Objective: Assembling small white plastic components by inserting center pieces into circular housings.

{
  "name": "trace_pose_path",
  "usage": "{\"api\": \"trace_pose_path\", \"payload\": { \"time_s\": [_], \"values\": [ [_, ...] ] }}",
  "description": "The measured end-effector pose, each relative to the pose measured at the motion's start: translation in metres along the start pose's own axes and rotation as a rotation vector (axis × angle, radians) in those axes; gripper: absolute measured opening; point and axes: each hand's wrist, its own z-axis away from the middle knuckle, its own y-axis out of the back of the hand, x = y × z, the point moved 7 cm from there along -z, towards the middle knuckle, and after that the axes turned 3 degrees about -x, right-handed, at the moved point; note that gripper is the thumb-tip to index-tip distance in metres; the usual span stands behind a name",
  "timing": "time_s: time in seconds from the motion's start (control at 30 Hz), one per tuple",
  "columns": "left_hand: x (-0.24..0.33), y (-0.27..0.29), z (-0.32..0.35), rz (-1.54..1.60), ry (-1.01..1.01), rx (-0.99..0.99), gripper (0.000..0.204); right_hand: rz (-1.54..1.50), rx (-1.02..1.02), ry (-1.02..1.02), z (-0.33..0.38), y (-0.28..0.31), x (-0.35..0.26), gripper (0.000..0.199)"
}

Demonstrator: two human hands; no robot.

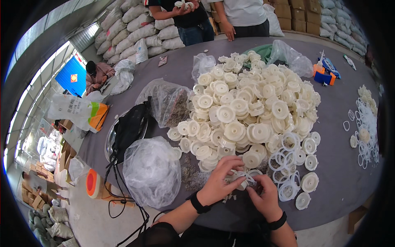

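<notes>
Close to the table's near edge, my left hand point(220, 183) is closed around a round cream plastic part point(240, 183), fingers curled over its far side. My right hand point(266, 198) pinches the same part from the other side. A thin translucent ring point(252, 174) shows at the part's upper side; whether it is seated there I cannot tell. Just beyond my hands rises a large heap of cream plastic parts point(234, 131). Loose translucent rings point(288, 192) lie right of my right hand, beside a few single cream discs point(309, 182).
Left of the heap are a crumpled clear plastic bag point(150, 173), a black bag point(129, 129) with cords on a metal tray, and a bag of grey bits point(177, 109). More rings point(366, 131) lie far right, near an orange-blue tool point(324, 76). Two people point(242, 18) stand opposite.
</notes>
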Motion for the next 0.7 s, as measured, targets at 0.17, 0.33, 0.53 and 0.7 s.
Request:
{"api": "trace_pose_path", "payload": {
  "time_s": [0.17, 0.33, 0.53, 0.7],
  "values": [
    [0.004, 0.001, 0.003, -0.100, -0.030, -0.003, 0.042, -0.093, 0.042, -0.163, 0.003, 0.001, 0.005, 0.027],
    [0.009, -0.006, 0.002, -0.211, -0.131, -0.051, 0.043, -0.258, 0.150, -0.200, 0.003, 0.006, 0.014, 0.024],
    [0.000, 0.005, 0.001, -0.165, -0.087, -0.071, 0.034, -0.220, 0.147, -0.161, 0.004, 0.010, 0.015, 0.025],
    [-0.020, 0.009, 0.004, 0.179, 0.145, -0.058, 0.030, -0.142, 0.217, -0.161, 0.002, 0.019, 0.008, 0.034]
  ]
}}
